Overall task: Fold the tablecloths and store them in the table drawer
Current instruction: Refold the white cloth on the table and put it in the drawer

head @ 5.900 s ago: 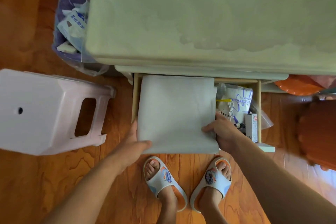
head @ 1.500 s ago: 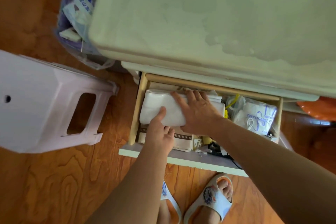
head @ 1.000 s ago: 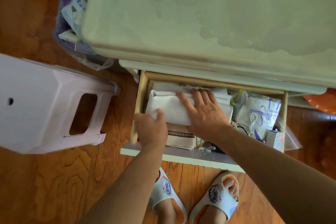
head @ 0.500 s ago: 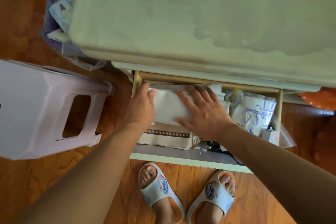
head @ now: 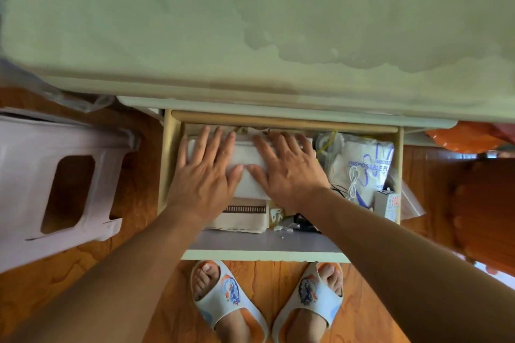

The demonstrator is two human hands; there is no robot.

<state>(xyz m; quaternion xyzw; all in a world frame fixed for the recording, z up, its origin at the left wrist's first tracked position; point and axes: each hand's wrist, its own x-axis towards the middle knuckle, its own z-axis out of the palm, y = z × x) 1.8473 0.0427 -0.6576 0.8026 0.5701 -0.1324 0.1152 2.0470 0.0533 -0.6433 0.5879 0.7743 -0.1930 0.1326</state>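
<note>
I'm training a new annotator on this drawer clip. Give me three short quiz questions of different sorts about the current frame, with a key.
1. True or false: both hands lie flat, fingers straight, on the folded white tablecloth in the open drawer.
2. Multiple choice: the bag printed "DISPOSABLE" lies A) left of the cloth, B) right of the cloth, C) on the floor.
3. Fill in: just nearer the person than the white cloth lies a beige cloth with a dark ____ band.

Key: 1 true: left hand and right hand press it. 2 B. 3 patterned.
</note>
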